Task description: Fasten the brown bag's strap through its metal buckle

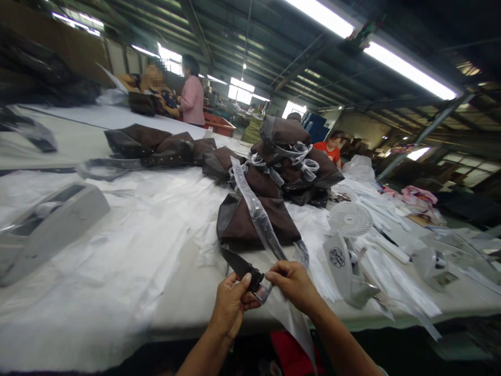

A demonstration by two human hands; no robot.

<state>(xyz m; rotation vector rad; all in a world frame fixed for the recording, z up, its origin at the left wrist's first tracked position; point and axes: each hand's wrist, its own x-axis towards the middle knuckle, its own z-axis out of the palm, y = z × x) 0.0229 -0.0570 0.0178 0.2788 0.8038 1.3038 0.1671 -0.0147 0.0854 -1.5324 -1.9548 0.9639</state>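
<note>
A dark brown bag [242, 222] rests on the table in front of me, its black strap [235, 258] reaching toward my hands. My left hand [230, 300] is closed on the strap near its metal buckle [263, 293]. Just to the right, my right hand [291, 282] pinches at the buckle end; whether it grips the buckle, the strap or the plastic is hard to make out. A long clear plastic sleeve [254, 209] lies across the bag, and a loose plastic strip [293, 324] hangs below my right hand over the table edge.
More brown bags [305, 172] are piled behind, with others [148, 143] to the left. A small white fan [350, 219] and a grey tape dispenser [344, 269] stand at right; another grey dispenser [58, 224] is at left. White plastic sheets [129, 230] cover the table. Several people work beyond.
</note>
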